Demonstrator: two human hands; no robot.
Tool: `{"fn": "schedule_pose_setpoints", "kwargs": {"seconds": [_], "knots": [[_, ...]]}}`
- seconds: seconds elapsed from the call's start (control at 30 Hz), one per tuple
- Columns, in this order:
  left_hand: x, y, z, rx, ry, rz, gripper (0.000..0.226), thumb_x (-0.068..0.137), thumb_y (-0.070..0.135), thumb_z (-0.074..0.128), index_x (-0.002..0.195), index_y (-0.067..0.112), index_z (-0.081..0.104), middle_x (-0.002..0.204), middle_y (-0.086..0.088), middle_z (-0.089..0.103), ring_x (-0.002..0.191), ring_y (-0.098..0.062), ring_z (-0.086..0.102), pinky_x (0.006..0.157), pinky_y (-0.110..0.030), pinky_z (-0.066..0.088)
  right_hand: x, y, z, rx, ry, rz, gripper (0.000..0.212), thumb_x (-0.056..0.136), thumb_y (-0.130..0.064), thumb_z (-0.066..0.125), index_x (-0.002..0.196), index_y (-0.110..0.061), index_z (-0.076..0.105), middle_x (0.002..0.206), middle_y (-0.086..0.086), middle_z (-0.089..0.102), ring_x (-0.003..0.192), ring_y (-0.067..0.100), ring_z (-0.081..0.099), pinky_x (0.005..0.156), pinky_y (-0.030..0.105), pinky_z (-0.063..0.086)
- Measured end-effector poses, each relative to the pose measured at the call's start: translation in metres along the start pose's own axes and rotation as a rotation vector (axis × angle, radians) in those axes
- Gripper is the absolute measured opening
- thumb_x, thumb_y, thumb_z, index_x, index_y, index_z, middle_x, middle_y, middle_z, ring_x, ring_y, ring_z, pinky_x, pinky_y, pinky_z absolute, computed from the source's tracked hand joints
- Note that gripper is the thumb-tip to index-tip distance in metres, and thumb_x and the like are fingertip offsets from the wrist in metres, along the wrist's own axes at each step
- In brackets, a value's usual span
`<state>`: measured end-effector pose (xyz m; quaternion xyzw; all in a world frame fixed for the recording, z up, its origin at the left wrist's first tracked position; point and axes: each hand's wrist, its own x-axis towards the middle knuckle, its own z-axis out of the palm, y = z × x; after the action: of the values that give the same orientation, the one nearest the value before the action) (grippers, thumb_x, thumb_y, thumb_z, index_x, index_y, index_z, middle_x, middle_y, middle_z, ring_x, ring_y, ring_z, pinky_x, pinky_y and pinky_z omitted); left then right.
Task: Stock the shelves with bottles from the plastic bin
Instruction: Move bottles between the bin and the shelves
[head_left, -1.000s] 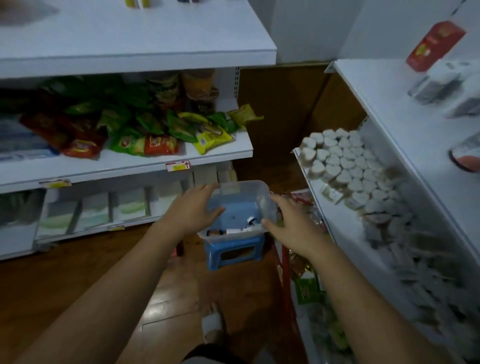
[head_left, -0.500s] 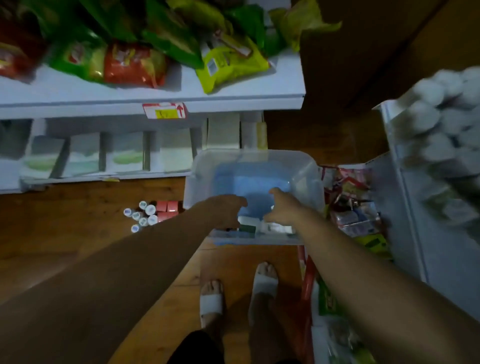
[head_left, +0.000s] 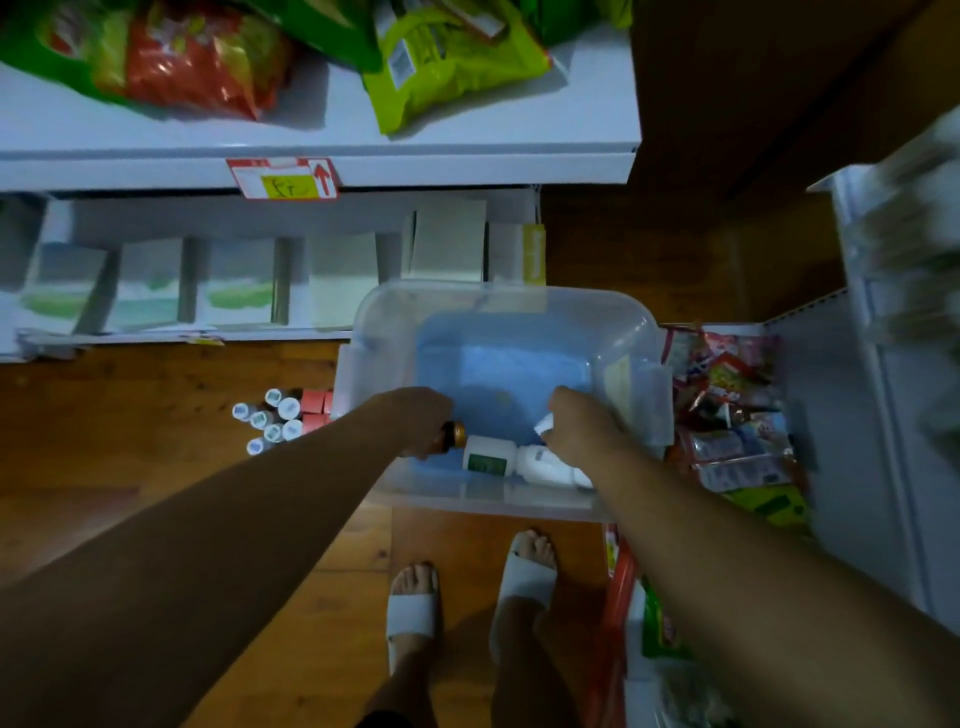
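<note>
A clear plastic bin (head_left: 511, 304) with a blue bottom sits in front of me, between two shelf units. Both my hands are down inside it at its near end. My left hand (head_left: 423, 421) grips a small brown bottle with a gold cap (head_left: 453, 435). My right hand (head_left: 579, 428) holds a small white item (head_left: 544, 424), only its tip showing. Between the hands lie a white bottle with a green label (head_left: 488, 456) and another white bottle (head_left: 545, 465) on their sides.
A white shelf (head_left: 467, 161) with snack bags runs along the upper left, boxes on the shelf below. Several small bottles and red boxes (head_left: 283, 421) stand on the wooden floor left of the bin. Packets (head_left: 727, 415) fill the low right shelf. My sandalled feet are below.
The view has tipped down over the bin. Both hands went from the bin's rim into its near end and have taken hold of items there.
</note>
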<state>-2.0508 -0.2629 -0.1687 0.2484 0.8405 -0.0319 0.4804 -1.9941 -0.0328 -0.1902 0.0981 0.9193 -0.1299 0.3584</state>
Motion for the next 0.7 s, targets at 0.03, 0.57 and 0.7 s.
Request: {"fn": "schedule_pose_setpoints", "kwargs": {"seconds": [0.03,0.57,0.7], "knots": [[-0.005,0.001,-0.008,-0.051,0.010,-0.014,0.030,0.094,0.026,0.077,0.115,0.010,0.063,0.106,-0.011,0.072,0.089,-0.025,0.069,0.073,-0.035,0.054,-0.002,0.000,-0.002,0.018,0.040,-0.006,0.028,0.095,-0.012,0.069,0.121,-0.010,0.059,0.116,0.016,0.066,0.104,0.036,0.065,0.087,0.040,0.056],[-0.251,0.090,-0.137,-1.767,0.403,0.475,0.053,0.090,0.019,0.073,0.140,0.013,0.062,0.133,-0.016,0.070,0.118,-0.032,0.071,0.091,-0.040,0.061,-0.256,-0.053,-0.216,1.711,0.430,-0.161,0.018,0.102,-0.010,0.062,0.098,-0.019,0.077,0.092,0.002,0.076,0.088,0.015,0.073,0.074,0.033,0.058],[-0.321,0.134,-0.160,-1.797,0.277,0.683,0.048,0.096,0.015,0.069,0.143,0.009,0.060,0.138,-0.021,0.066,0.115,-0.030,0.070,0.087,-0.040,0.060,-0.353,-0.063,-0.255,1.797,0.626,-0.159,0.024,0.095,-0.017,0.069,0.073,-0.018,0.078,0.079,0.005,0.068,0.077,0.017,0.068,0.080,0.042,0.051]]}}
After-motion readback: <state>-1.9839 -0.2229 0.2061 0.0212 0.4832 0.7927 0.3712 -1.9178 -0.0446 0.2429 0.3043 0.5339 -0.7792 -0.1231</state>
